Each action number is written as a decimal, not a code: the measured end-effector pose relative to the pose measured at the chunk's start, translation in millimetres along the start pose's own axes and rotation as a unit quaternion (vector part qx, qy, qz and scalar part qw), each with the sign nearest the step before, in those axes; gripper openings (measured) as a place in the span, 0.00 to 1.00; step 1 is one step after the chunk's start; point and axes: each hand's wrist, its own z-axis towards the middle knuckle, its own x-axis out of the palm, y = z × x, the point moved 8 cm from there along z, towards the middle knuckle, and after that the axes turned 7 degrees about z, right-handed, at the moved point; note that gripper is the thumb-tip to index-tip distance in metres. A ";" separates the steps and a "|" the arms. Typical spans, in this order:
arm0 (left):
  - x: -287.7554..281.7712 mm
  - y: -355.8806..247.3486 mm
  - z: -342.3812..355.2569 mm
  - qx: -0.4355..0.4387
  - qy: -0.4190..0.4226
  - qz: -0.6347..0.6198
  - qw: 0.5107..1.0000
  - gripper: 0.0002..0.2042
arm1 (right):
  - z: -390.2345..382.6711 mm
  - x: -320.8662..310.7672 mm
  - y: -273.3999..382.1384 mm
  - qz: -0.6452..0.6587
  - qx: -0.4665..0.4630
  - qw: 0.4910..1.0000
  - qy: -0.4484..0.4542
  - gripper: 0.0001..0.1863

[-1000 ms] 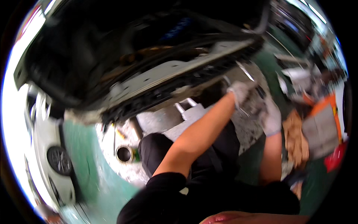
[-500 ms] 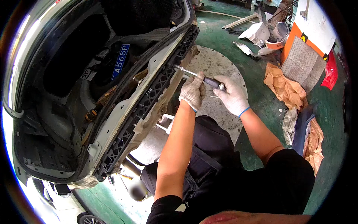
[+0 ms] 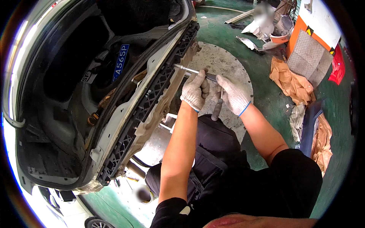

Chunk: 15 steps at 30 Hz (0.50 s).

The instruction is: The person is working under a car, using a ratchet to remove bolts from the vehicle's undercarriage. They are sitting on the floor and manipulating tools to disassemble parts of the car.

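Note:
A driver with a slim metal shaft [image 3: 188,70] and a dark grip [image 3: 211,77] lies nearly level, its tip against the black slotted plastic strip [image 3: 152,85] along the car's rear edge. My gloved left hand [image 3: 195,91] is closed round the driver, where shaft meets grip. At the rear end of that grip, my gloved right hand [image 3: 233,95] is closed, thumb up along it. A second handle [image 3: 216,110], grey with a thin metal stem, hangs crosswise below my right fingers. My hand hides whether it joins the driver.
The car's open boot [image 3: 57,125] fills the left, with a blue number plate [image 3: 121,62] inside. A round metal floor plate [image 3: 228,57] lies before me. Brown paper [image 3: 291,81], a dark blue panel [image 3: 310,125] and broken white parts [image 3: 260,30] lie to the right.
The grey handle now hangs below my right hand; before, a shiny round metal end showed there. My right hand has turned and shifted slightly left. The driver's tip stays at the strip.

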 end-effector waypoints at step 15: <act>-12.7 5.1 9.2 0.018 0.002 0.022 1.000 0.14 | -2.7 11.9 20.7 -0.263 -0.308 0.911 -0.071 0.18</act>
